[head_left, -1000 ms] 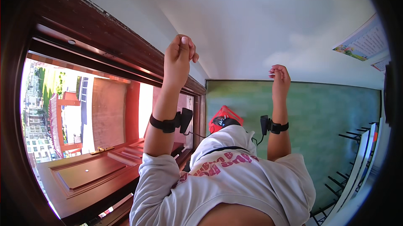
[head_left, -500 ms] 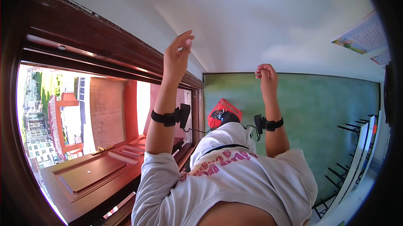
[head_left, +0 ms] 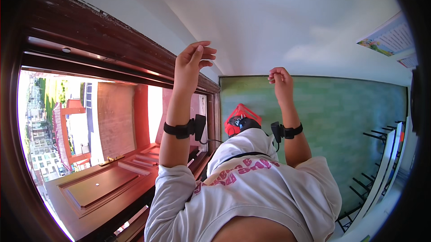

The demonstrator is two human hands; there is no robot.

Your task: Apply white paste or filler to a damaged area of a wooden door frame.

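Both of my hands are raised in front of a pale wall (head_left: 251,31). My left hand (head_left: 193,62) is near the dark red door frame (head_left: 112,31). Its fingers are bent but apart, the thumb lies across in front of them, and nothing shows between them. Lower and to the right, my right hand (head_left: 281,82) is held up with its fingers curled in together, and no object shows in it. Each forearm wears a black strap with a small box, the left strap (head_left: 177,130) and the right strap (head_left: 292,131), with thin cables running from the boxes.
A brown panelled door (head_left: 103,183) stands at the left, with buildings outside. Below me is a green floor (head_left: 314,116), with a red item (head_left: 242,111) by my feet. White tables (head_left: 381,177) with black legs line the right, and posters (head_left: 388,37) hang on the wall.
My left hand has dipped slightly, and its fingers have turned right and spread more. My right hand has shifted slightly left, its fingers still curled.
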